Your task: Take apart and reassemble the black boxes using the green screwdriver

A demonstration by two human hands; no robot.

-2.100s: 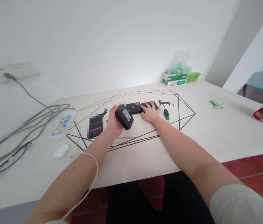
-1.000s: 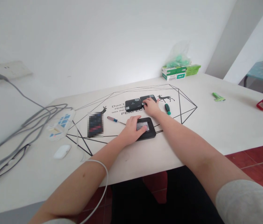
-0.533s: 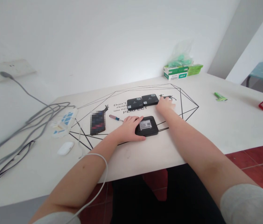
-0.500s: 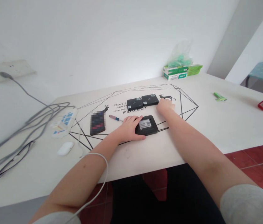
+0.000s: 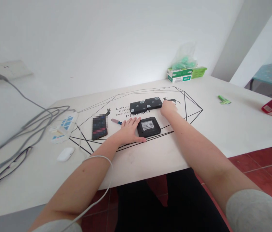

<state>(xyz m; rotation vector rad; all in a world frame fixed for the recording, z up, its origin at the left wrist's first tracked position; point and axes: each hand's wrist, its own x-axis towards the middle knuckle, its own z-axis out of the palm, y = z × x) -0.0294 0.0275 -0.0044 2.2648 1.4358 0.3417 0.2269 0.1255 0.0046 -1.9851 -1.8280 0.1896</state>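
On a white table [image 5: 222, 129], the left hand [image 5: 130, 130] lies with fingers spread; the right hand [image 5: 169, 109] is curled, its fingertips too hidden to tell. A labelled black box [image 5: 148, 127] sits beside the left hand, nearer than two side-by-side black boxes [image 5: 137, 107], and a screwdriver [image 5: 116, 121] lies left of it.

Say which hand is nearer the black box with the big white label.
Left. The left hand is at the left edge of the black box; the right hand, past its far right corner.

Both forearms [image 5: 203, 151] extend forward, left hand [image 5: 129, 131] spread palm-down, right hand [image 5: 168, 110] with fingers curled.
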